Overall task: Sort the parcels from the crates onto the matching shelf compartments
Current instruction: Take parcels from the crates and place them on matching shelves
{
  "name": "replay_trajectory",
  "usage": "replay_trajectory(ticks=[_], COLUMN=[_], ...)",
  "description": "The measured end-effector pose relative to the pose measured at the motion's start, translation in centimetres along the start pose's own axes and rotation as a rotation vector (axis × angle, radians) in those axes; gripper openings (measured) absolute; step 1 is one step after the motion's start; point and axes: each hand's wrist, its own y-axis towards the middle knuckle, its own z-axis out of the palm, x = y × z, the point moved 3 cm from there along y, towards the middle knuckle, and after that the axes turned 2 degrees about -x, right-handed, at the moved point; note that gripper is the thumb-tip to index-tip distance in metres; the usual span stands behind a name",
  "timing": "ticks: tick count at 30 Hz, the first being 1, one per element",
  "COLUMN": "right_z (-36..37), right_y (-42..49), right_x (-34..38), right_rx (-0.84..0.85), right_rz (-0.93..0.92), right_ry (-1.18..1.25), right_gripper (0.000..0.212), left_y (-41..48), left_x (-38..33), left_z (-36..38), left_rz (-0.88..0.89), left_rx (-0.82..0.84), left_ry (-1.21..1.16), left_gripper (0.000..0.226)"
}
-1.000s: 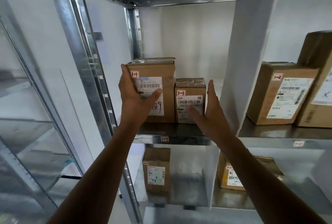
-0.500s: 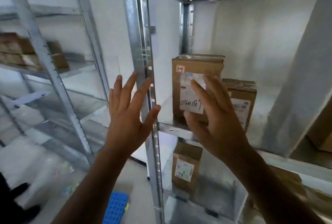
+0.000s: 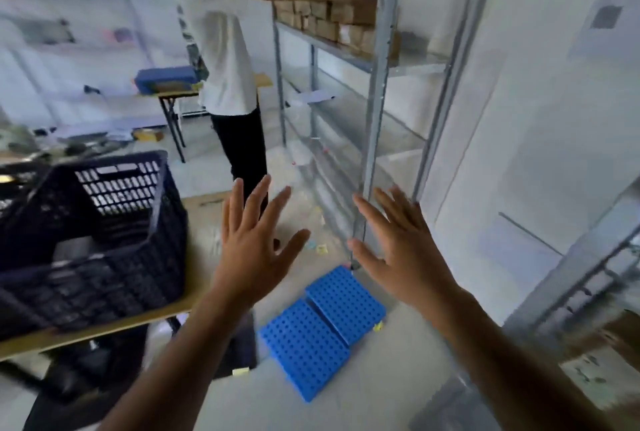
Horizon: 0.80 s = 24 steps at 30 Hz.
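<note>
head view: left hand and right hand spread empty near the dark crate on the tabletop, its parcels too blurred to see; blue floor panels could trip a hurried step.

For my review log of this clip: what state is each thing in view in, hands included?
Left hand: open, fingers spread, holding nothing.
Right hand: open, fingers spread, holding nothing.
Dark crate: standing on the table, contents too blurred to tell.
Blue panels: lying flat on the floor, side by side.
Parcels: stacked high on the metal shelf.
Other person: standing, arm reaching to the parcels.
</note>
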Motion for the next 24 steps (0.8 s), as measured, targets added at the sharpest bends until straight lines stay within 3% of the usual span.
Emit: replay_trajectory(ticks=[7,12,24], right_z=[14.6,24.2,37.5], right_y=[8.7,12.1,20.5], right_x=[17.5,28.1,34.4], right_rx=[0.168,0.303,0.489], right_rz=[-0.160,-0.244,-0.339], right_ry=[0.211,0.262,0.199], right_gripper=[0.067,0.079,0.070], left_y=[-5.4,-9.7,-8.6], left_x=[19.8,31.1,46.7], left_z=[-9.2,-13.7,-11.9], left_rz=[-0.330,-0.520,-0.720], left_rx=[-0.021,-0.005,0.165], left_ry=[0.135,0.202,0.202], left_gripper=[0.079,0.083,0.084])
